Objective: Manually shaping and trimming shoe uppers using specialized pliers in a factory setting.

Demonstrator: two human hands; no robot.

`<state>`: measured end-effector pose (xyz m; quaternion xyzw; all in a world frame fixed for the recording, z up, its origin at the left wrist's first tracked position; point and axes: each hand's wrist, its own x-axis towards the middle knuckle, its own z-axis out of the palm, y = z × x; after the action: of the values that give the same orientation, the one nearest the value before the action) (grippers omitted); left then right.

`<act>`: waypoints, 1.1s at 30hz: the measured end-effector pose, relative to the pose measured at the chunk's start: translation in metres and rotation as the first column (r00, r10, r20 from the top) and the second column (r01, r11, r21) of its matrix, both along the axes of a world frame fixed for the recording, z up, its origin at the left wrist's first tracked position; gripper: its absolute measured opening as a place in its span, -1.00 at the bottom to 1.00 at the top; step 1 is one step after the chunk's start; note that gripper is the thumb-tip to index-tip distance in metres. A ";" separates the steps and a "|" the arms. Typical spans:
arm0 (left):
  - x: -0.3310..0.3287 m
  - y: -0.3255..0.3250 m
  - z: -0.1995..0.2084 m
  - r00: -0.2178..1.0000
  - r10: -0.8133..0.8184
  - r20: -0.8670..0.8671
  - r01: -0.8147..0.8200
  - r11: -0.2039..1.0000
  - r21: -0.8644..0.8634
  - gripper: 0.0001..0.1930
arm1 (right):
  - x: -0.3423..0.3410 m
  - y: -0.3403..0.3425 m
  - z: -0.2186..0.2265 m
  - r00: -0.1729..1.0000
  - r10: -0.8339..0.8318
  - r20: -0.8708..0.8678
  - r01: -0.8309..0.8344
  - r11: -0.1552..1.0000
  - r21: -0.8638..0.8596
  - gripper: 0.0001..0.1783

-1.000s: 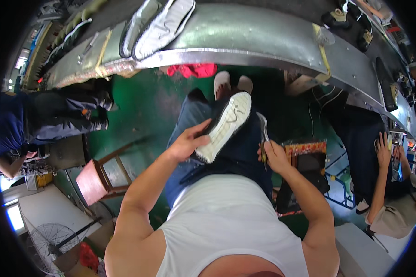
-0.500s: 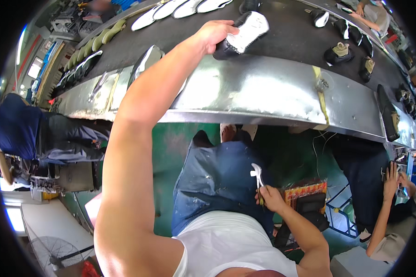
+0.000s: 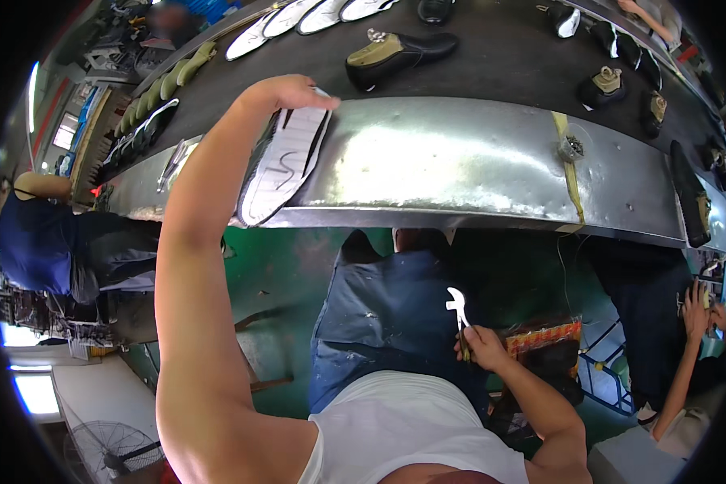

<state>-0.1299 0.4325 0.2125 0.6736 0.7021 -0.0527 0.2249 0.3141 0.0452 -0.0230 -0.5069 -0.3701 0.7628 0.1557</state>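
Observation:
My left hand is closed round the upper end of a shoe, which shows its white underside with a dark squiggle drawn on it. The shoe lies tilted across the metal ledge at the front of the bench, and my forearm hides part of its left side. A black shoe on an olive last rests upright on the dark surface to the right of that hand. Low in front of my lap, my right hand grips a silver hammer, its head pointing up.
The metal ledge carries a small cup of tacks. White-bottomed shoes line the far side of the dark belt-like surface. More black shoes stand at the right. A person is at the left; a co-worker's hands are at the right.
My left hand has put the black shoe down upright on the dark surface and moved left and nearer to take hold of another shoe. The right hand still holds the hammer low.

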 end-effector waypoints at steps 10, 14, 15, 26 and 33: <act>-0.003 -0.088 0.010 0.739 0.109 0.665 -0.106 0.993 -0.045 -0.39 | -0.010 -0.020 0.004 0.988 0.039 0.149 -0.070 0.976 0.207 -0.67; 0.040 -0.223 0.000 0.326 -0.070 0.943 -0.143 0.982 0.122 -0.45 | -0.001 -0.029 -0.007 0.991 0.045 0.125 -0.088 0.926 0.368 -0.73; 0.051 -0.253 -0.016 0.260 -0.108 0.960 -0.213 0.963 0.166 -0.45 | -0.002 -0.028 0.000 0.989 0.056 0.134 -0.101 0.929 0.356 -0.73; 0.105 -0.362 -0.176 -0.011 0.166 0.986 -0.319 0.934 -0.160 -0.51 | -0.060 -0.015 0.121 0.909 0.282 0.308 -0.406 0.770 0.492 -0.69; 0.100 -0.368 -0.164 0.232 0.054 0.971 -0.161 0.987 -0.016 -0.33 | -0.088 -0.019 0.113 0.954 0.226 0.198 -0.287 0.883 0.371 -0.67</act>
<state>-0.0302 0.0647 0.0488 0.5220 0.4602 0.4194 0.5829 0.2262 0.0261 0.0896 -0.4669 -0.5910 0.6459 0.1243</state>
